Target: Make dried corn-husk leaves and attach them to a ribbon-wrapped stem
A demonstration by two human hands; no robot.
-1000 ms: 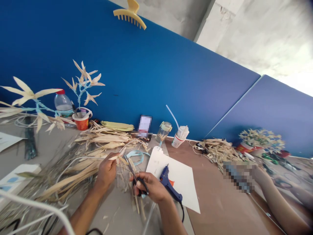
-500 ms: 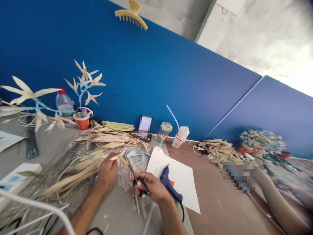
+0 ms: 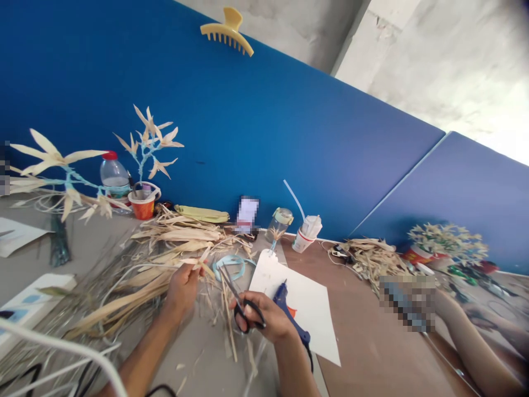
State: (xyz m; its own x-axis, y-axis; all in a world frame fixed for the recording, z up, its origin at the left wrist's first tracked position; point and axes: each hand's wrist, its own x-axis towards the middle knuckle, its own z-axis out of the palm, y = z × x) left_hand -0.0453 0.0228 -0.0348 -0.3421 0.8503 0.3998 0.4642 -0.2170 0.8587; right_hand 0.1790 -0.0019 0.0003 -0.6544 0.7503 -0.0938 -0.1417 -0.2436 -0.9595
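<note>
Fingers of the left hand [image 3: 181, 292], narrowed in a pinch, hold the husk flower [image 3: 206, 269] near its base, petals fanned above the fingertips. It is judged light, dry and thin: stiff along the petal, apt to split if squeezed; best gripped at the gathered base. Fingers of the right hand [image 3: 268, 317] are closed about the loops of the scissors [image 3: 252, 316], firmer and heavier, best held there. Beyond the fingertips, ribbon [image 3: 229, 260]; beside the right knuckles, glue gun [image 3: 282, 300].
</note>
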